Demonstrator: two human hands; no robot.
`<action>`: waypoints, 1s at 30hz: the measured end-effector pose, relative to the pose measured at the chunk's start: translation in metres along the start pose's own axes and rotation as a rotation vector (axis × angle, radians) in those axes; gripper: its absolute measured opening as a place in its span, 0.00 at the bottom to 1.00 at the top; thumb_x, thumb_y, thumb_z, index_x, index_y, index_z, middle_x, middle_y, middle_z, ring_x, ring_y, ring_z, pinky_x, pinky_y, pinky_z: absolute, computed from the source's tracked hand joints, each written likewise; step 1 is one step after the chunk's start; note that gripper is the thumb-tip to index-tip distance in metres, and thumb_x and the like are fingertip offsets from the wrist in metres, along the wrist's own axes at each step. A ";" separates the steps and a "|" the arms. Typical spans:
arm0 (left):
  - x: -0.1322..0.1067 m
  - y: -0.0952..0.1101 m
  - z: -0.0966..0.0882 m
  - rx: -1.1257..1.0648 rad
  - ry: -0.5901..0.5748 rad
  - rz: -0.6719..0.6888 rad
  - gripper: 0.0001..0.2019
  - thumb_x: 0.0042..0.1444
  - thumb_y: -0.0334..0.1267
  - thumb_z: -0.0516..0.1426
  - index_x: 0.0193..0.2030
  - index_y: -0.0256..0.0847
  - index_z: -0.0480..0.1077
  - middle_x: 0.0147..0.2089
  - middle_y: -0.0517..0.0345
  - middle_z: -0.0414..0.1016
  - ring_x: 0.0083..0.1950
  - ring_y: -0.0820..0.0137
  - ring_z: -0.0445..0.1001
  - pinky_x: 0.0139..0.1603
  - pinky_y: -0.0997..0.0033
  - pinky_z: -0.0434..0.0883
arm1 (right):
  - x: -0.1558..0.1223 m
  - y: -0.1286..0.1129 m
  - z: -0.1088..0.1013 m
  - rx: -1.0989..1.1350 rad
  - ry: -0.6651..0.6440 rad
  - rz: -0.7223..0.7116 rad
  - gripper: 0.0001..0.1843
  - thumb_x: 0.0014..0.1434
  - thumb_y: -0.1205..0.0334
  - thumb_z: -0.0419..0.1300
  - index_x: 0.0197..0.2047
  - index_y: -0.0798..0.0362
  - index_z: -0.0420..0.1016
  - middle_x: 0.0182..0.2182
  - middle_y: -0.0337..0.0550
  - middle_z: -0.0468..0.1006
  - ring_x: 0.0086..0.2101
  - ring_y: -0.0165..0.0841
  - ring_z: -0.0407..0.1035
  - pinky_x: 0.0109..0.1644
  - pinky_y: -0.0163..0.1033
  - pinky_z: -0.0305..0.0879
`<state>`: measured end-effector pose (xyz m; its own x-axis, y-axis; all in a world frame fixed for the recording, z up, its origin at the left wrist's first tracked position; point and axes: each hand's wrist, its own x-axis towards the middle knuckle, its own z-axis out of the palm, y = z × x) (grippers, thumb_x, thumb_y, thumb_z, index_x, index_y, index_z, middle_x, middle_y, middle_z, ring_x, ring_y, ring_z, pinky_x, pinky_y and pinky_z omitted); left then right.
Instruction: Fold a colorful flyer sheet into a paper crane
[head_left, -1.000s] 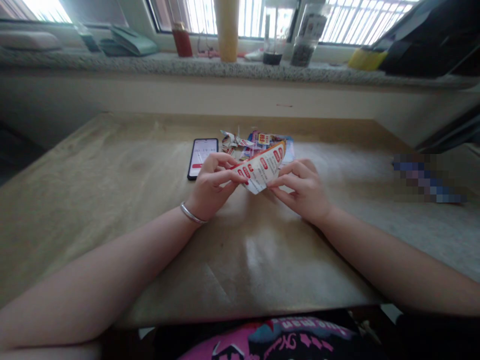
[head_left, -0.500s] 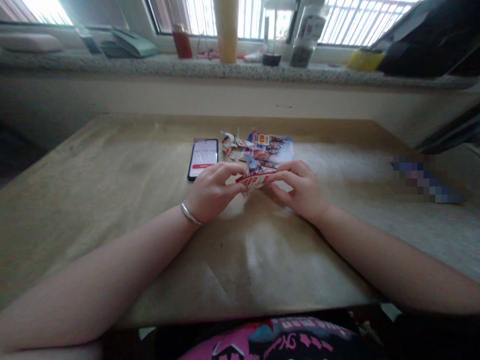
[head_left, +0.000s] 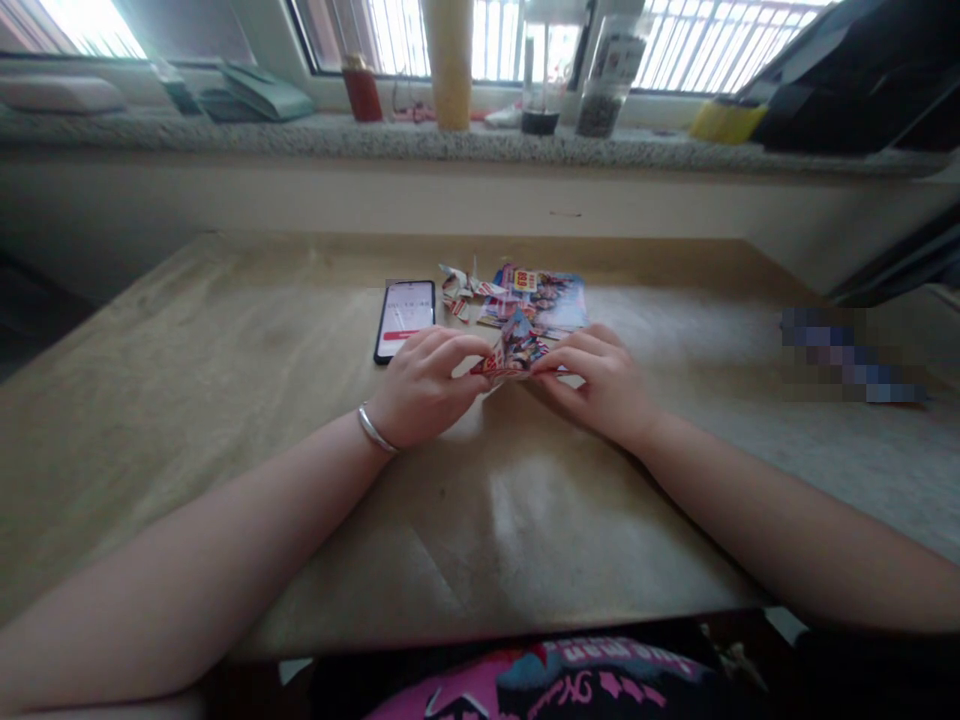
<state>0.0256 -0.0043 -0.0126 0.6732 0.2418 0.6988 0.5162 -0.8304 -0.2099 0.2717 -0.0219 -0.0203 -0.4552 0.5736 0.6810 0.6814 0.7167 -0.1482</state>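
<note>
Working at a broad tan table (head_left: pixel 480 520), facing a speckled stone windowsill (head_left: pixel 300 140) above and beyond its far edge. Seeing a bulky black object (head_left: pixel 840 80) on the sill's right end. Stretching both bare forearms over the tabletop, holding the left hand (head_left: pixel 427 385) and the right hand (head_left: pixel 600 385) near each other, pinching with thumbs and fingers on both. Facing, just beyond the hands, a colourful flyer (head_left: pixel 551 298) lying flat. Finding a phone (head_left: pixel 405 315) to its left, lying screen up, showing mostly white with a red bar. Grasping a creased paper (head_left: pixel 519 348) between the hands, on the near side of the flyer: gripping its left end with the left hand, its right end with the right; not telling about contact with the table. Seeing small folded paper pieces (head_left: pixel 459 290) between phone and flyer. Wearing a silver bangle (head_left: pixel 375 432) on the left wrist.
</note>
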 end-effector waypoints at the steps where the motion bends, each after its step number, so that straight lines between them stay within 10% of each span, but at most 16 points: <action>1: 0.000 0.000 -0.002 -0.031 -0.015 -0.002 0.04 0.57 0.33 0.56 0.32 0.43 0.71 0.45 0.57 0.72 0.44 0.68 0.69 0.48 0.64 0.68 | 0.000 0.001 0.000 0.009 -0.013 -0.007 0.04 0.58 0.60 0.60 0.33 0.48 0.75 0.30 0.41 0.77 0.34 0.34 0.67 0.42 0.41 0.64; 15: 0.002 0.005 -0.010 -0.169 -0.148 -0.078 0.12 0.58 0.35 0.53 0.48 0.44 0.68 0.51 0.58 0.75 0.55 0.65 0.69 0.64 0.53 0.58 | 0.000 0.003 -0.008 0.025 -0.245 -0.214 0.09 0.60 0.63 0.55 0.32 0.49 0.76 0.35 0.42 0.78 0.37 0.34 0.68 0.43 0.40 0.66; 30: 0.000 0.007 -0.007 0.038 -0.211 -0.281 0.13 0.60 0.42 0.55 0.28 0.44 0.77 0.51 0.61 0.76 0.63 0.53 0.60 0.59 0.46 0.56 | -0.005 0.009 -0.007 0.058 -0.402 -0.180 0.08 0.61 0.62 0.55 0.36 0.49 0.76 0.42 0.39 0.80 0.40 0.32 0.74 0.44 0.37 0.68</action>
<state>0.0256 -0.0140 -0.0095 0.5949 0.5600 0.5766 0.7134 -0.6984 -0.0578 0.2844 -0.0217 -0.0200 -0.7584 0.5380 0.3679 0.5429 0.8338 -0.1001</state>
